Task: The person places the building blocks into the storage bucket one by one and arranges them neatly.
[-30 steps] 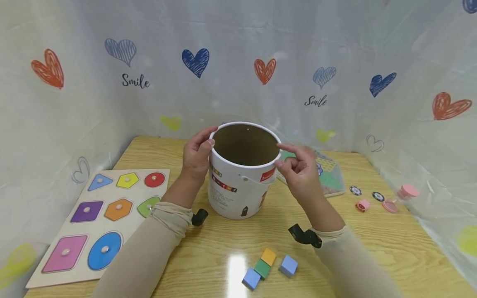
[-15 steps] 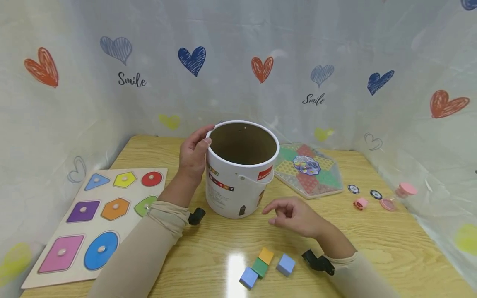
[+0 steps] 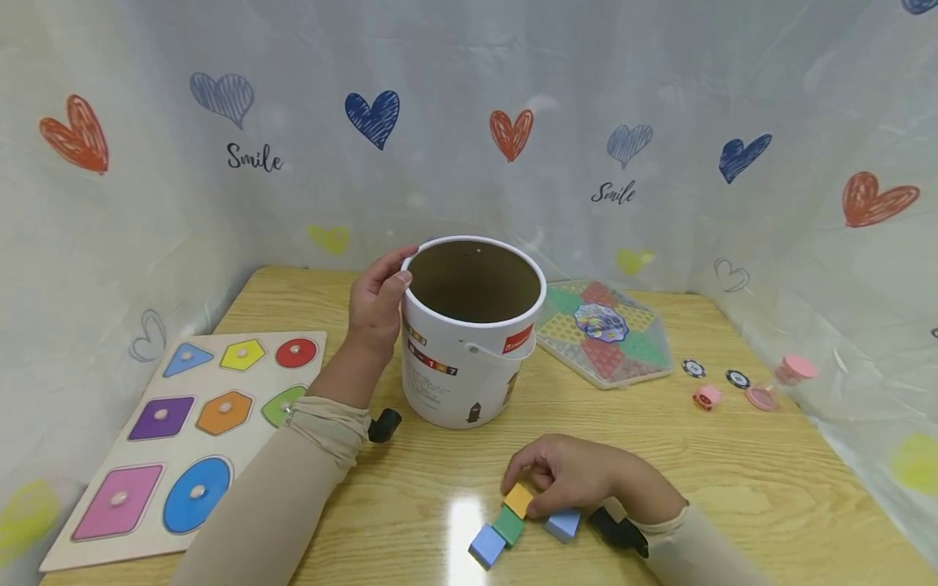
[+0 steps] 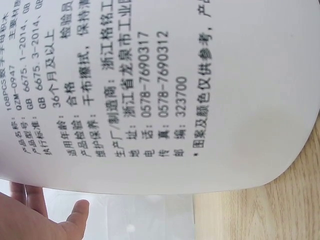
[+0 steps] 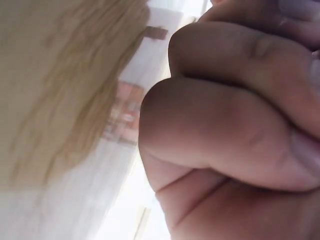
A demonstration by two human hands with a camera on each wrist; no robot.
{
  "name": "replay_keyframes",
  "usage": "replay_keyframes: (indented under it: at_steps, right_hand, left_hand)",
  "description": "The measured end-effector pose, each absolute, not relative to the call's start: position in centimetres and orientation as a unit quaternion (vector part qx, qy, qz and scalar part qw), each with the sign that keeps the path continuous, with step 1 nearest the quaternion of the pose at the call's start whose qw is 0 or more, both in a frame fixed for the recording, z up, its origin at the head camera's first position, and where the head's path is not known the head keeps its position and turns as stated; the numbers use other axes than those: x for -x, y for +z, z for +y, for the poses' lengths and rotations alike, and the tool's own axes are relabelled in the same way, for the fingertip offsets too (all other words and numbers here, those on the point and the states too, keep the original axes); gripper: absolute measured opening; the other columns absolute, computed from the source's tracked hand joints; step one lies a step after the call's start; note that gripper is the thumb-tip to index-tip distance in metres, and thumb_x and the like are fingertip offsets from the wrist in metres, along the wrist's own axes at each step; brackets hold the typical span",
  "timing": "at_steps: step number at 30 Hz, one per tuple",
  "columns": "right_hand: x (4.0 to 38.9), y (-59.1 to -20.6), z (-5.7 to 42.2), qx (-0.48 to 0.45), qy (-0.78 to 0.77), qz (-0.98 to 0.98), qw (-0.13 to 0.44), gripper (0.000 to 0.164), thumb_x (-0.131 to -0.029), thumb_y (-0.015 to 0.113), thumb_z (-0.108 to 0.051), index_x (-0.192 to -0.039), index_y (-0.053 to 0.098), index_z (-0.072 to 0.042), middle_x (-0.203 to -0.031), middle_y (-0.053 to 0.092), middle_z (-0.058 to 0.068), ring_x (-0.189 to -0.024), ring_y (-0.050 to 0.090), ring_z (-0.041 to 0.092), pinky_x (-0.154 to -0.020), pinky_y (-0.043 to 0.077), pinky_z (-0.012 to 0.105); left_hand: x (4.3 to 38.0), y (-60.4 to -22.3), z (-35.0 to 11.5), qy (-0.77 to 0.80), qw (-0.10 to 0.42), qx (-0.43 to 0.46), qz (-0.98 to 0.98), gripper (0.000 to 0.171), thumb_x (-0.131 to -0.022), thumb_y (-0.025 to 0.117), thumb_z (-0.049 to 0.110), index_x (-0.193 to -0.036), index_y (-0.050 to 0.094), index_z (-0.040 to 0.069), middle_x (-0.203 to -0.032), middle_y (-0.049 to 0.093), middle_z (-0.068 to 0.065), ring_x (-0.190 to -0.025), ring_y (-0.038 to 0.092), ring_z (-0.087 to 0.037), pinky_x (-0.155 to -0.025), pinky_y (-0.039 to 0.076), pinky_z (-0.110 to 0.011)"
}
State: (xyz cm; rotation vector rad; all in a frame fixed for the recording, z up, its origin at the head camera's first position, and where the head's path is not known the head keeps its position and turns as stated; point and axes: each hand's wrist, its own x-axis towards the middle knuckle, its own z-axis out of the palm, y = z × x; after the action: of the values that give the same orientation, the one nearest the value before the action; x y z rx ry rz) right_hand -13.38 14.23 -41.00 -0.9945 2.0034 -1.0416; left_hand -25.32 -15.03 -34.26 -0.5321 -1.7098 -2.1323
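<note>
My left hand point(image 3: 377, 309) grips the white bucket point(image 3: 454, 374) at its left rim, with the thumb at the near edge and the fingers round the far side. The bucket stands upright and open-topped, printed with small blocks and lettering; its side fills most of the left wrist view. Lower down, my right hand point(image 3: 567, 476) pinches an orange cube point(image 3: 519, 499) between forefinger and thumb. A green cube point(image 3: 508, 525) and a blue cube point(image 3: 487, 545) line up diagonally from it. Another blue cube point(image 3: 563, 525) lies partly under the right hand. Curled fingers point(image 5: 225, 130) hide the cubes in the right wrist view.
A wooden shape puzzle board point(image 3: 176, 448) with knobbed pieces lies at the left. Behind the bucket's right side is a hexagonal game board point(image 3: 608, 334). Two round chips point(image 3: 694, 369), a small pink toy point(image 3: 707, 397) and a pink-capped clear container point(image 3: 780, 382) lie far right.
My right hand has left the bucket's right rim and come down toward me to the orange cube, which it now pinches. The left hand has stayed on the rim.
</note>
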Motion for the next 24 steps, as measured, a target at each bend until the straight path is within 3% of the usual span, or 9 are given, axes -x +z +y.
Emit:
replay_keyframes:
  at_steps: [13, 20, 24]
  right_hand:
    - [13.7, -41.1, 14.3, 0.396, -0.391, 0.779, 0.288, 0.03, -0.079, 0.073, -0.014, -0.108, 0.066, -0.02, -0.054, 0.041, -0.004, -0.049, 0.037, -0.001, -0.049, 0.034, 0.017]
    - [14.5, -39.3, 14.9, 0.38, -0.425, 0.796, 0.202, 0.027, -0.078, 0.073, -0.014, -0.104, 0.065, -0.018, -0.055, 0.039, -0.004, -0.049, 0.036, 0.0, -0.048, 0.037, 0.019]
    - [15.2, -37.0, 14.8, 0.388, -0.474, 0.779, 0.136, 0.028, -0.08, 0.071, -0.007, -0.107, 0.064, -0.013, -0.055, 0.038, -0.001, -0.048, 0.034, 0.005, -0.045, 0.034, 0.023]
  left_hand:
    - [25.3, -34.4, -15.2, -0.751, 0.172, 0.185, -0.61, 0.041, -0.09, 0.048, 0.02, -0.128, 0.059, 0.009, -0.124, 0.057, -0.013, -0.114, 0.05, -0.025, -0.096, 0.038, -0.04]
    - [25.2, -34.3, -15.2, -0.754, 0.169, 0.192, -0.605, 0.04, -0.089, 0.05, 0.021, -0.127, 0.06, 0.01, -0.124, 0.057, -0.013, -0.114, 0.05, -0.025, -0.095, 0.039, -0.041]
    - [25.2, -34.3, -15.1, -0.752, 0.174, 0.191, -0.607, 0.039, -0.089, 0.05, 0.022, -0.125, 0.061, 0.013, -0.122, 0.058, -0.011, -0.112, 0.05, -0.024, -0.094, 0.039, -0.04]
